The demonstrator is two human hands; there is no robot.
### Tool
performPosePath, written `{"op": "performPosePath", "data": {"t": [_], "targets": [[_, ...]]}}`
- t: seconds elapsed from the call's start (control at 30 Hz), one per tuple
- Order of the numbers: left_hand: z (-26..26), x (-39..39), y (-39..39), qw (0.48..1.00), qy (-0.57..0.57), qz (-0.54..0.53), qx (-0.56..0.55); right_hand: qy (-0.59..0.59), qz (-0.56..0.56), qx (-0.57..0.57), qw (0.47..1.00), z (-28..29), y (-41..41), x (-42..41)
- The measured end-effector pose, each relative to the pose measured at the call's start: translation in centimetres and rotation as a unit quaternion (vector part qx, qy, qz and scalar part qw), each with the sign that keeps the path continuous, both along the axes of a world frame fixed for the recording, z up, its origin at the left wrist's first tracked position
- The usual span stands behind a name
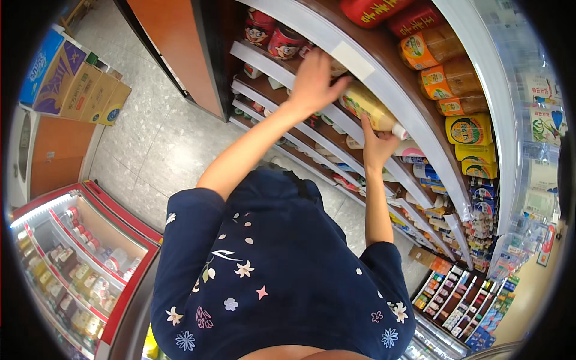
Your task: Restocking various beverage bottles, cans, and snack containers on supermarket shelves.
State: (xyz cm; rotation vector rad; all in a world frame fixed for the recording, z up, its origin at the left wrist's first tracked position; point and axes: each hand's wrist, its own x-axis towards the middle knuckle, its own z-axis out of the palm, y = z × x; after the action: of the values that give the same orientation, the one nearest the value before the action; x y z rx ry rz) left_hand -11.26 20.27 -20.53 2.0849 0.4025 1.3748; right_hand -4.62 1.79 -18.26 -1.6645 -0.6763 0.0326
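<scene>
My right hand (380,143) grips a large bottle (366,107) with a pale yellow label near its white cap. The bottle lies on its side in the image, at the front of a shelf just below a white shelf edge (396,96). My left hand (313,83) is blurred, its thumb apart and near the bottle's base. Its fingers reach towards the shelf, beside red cans printed with a cartoon face (285,41). I cannot make out anything held in it.
Orange-labelled bottles (434,47) and yellow cans (470,130) fill the shelf above. Lower shelves hold many small goods. A red-framed drinks cooler (130,234) stands at lower left, and cartons (83,96) are stacked at upper left. An orange-brown panel (180,45) borders the shelving.
</scene>
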Motion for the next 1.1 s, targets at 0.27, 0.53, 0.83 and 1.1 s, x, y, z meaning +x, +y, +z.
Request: {"op": "performPosePath", "data": {"t": [0.27,0.53,0.83,1.1], "targets": [[0.3,3.1,-0.1,0.993,0.044,0.071,0.077,-0.173,-0.24,0.034,0.955,-3.7,-2.7,-7.9],[1.4,2.0,-1.4,0.996,0.092,0.004,0.022,-0.037,-0.138,-0.167,0.976,-8.0,-8.2,-17.6],[0.9,-1.8,-2.2,0.984,0.042,-0.173,-0.025,0.039,-0.089,-0.237,0.967,-12.1,-8.5,-21.2],[0.7,-1.7,-0.6,0.985,0.06,-0.161,0.019,0.007,-0.01,-0.282,0.959,-12.9,-9.2,-20.3]]}}
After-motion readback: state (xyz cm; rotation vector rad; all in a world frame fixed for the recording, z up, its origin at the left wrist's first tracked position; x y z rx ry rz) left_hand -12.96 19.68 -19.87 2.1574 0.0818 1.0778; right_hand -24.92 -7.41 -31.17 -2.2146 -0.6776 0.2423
